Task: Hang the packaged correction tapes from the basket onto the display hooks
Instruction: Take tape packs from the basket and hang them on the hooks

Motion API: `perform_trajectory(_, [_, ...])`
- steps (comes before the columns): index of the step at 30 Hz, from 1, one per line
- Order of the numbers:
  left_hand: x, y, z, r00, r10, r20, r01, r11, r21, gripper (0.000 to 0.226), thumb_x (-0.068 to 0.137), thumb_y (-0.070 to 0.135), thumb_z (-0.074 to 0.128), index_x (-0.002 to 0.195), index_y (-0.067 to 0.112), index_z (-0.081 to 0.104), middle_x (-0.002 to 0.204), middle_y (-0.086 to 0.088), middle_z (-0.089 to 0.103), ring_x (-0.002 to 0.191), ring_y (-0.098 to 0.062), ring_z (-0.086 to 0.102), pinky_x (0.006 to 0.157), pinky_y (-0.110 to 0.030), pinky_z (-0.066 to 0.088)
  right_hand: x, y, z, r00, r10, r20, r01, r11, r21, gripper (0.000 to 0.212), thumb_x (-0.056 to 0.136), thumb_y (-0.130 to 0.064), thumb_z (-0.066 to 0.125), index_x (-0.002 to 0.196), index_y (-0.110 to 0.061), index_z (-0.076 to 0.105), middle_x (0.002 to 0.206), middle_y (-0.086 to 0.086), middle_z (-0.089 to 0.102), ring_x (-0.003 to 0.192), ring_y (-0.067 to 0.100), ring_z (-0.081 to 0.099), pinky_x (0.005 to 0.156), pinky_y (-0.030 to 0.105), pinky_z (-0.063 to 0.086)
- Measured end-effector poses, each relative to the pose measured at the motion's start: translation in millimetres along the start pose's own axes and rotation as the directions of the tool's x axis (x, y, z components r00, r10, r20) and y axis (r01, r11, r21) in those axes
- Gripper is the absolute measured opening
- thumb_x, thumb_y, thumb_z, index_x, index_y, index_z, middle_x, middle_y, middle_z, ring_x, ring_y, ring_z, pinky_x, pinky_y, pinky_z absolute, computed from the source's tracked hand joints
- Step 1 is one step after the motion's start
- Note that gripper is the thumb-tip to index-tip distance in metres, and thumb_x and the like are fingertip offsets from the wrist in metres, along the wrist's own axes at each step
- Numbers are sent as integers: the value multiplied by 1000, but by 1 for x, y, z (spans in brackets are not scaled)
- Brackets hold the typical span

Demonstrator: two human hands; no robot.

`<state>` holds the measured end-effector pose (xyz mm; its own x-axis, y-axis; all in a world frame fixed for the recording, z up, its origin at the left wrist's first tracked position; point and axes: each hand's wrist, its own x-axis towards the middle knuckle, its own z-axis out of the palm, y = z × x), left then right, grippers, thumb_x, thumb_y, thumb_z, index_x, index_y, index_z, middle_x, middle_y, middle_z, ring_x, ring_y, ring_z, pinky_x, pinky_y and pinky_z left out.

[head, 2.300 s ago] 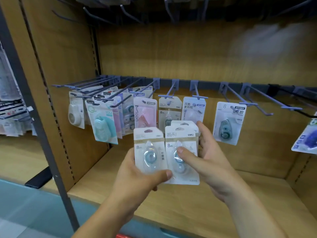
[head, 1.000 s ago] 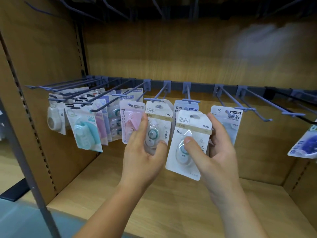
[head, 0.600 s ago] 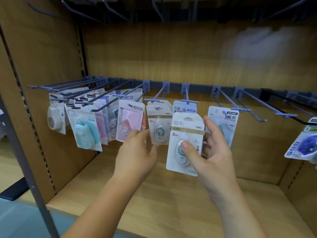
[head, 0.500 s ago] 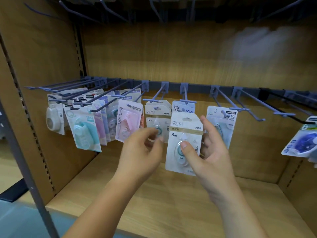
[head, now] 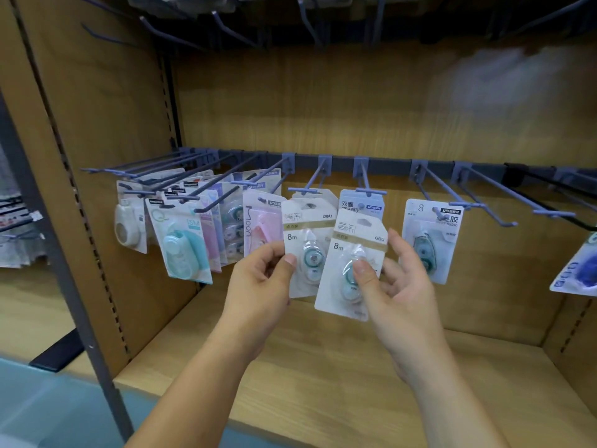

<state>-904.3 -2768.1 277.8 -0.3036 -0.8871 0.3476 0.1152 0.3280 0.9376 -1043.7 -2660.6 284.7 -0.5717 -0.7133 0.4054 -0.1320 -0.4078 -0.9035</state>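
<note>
Hands nearest, both raised in front of the shelf (head: 323, 376); right grip (head: 400, 286) clamped on a packaged correction tape (head: 344, 244), thumb across the clear blister, fingers behind the card; held low on the card, likely to leave the punched slot at the top free for a hook; card tilted a little, top leaning right, slot just below and in front of the hook tip (head: 371, 191) carrying a blue-topped card (head: 361, 203); not yet hung. Left grip (head: 258, 286) pinching the left edge of a twin pack (head: 305, 231), seemingly hanging from the neighbouring hook (head: 303, 190); probably steadying or straightening it to make room for the next. Both packs alike: white card, gold band, "8m" printed at left, teal-and-white dispenser under a teardrop bubble; by the look of them light and stiff, easy to bend at the slot. Farther back, grey rail (head: 387, 163) with more hooks, several to the right bare; basket out of view.
</note>
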Motion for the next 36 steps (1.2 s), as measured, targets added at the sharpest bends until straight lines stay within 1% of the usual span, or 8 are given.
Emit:
perform_trajectory(8, [5, 2, 6, 1000, -12, -25, 11, 999, -47, 26, 106, 11, 56, 105, 27, 77, 88, 15, 79, 66, 7, 62, 59, -9, 46, 0, 1, 10, 999, -38, 15, 37, 999, 38, 62, 97, -4, 66, 147, -33, 45, 126, -7, 74, 101, 7, 75, 75, 20, 58])
perform_trajectory(13, [18, -2, 9, 985, -39, -167, 30, 998, -57, 13, 99, 16, 68, 102, 22, 79, 90, 1, 80, 88, -24, 74, 80, -36, 60, 1, 0, 13, 999, -51, -7, 51, 997, 55, 70, 92, -5, 72, 150, -34, 45, 117, -8, 77, 102, 11, 76, 78, 23, 60])
perform_trajectory(17, [24, -5, 9, 961, 7, -275, 5, 999, 42, 12, 88, 15, 81, 88, 24, 73, 80, 4, 76, 76, -12, 72, 76, -38, 63, 7, -2, 20, 996, -71, -50, 74, 995, 64, 70, 88, 0, 76, 146, -31, 50, 110, -10, 79, 103, 10, 75, 92, 34, 60])
perform_trajectory(20, [18, -2, 5, 936, 170, -310, -104, 970, 218, 14, 89, 14, 75, 88, 26, 69, 90, 8, 72, 81, -4, 67, 76, -21, 55, 15, -1, 29, 996, -83, -41, 86, 994, 72, 68, 90, 0, 75, 148, -26, 50, 110, -5, 79, 103, 10, 75, 94, 34, 60])
perform_trajectory(24, [4, 7, 8, 986, 158, -60, -154, 985, 73, 31, 88, 12, 76, 114, 28, 68, 104, 8, 71, 89, -2, 67, 72, -13, 53, 24, 5, 45, 995, -92, -32, 93, 994, 50, 68, 92, 0, 73, 147, -33, 49, 112, -1, 78, 103, 11, 75, 96, 47, 60])
perform_trajectory(26, [1, 1, 8, 982, 191, 1, -189, 970, 152, 54, 85, 18, 82, 133, 33, 63, 116, 12, 63, 101, 0, 63, 74, -15, 55, 27, 8, 52, 995, -97, -35, 99, 994, 45, 66, 93, -1, 73, 141, -41, 51, 111, -2, 78, 102, 12, 75, 95, 51, 60])
perform_trajectory(33, [4, -12, 3, 984, 174, 30, -176, 961, 212, 74, 82, 28, 85, 147, 44, 53, 122, 15, 46, 101, 2, 63, 94, -23, 55, 32, 24, 62, 995, -90, -38, 91, 996, 11, 62, 96, -11, 72, 150, -34, 49, 118, -9, 75, 107, 2, 72, 98, 31, 57])
perform_trajectory(36, [7, -17, 6, 979, 201, 45, -206, 952, 227, 72, 84, 25, 84, 146, 43, 54, 121, 10, 46, 101, 2, 62, 96, -14, 50, 34, 28, 56, 991, -114, -73, 105, 988, -117, 59, 97, -15, 71, 150, -32, 51, 84, -22, 69, 77, -4, 67, 75, 13, 53])
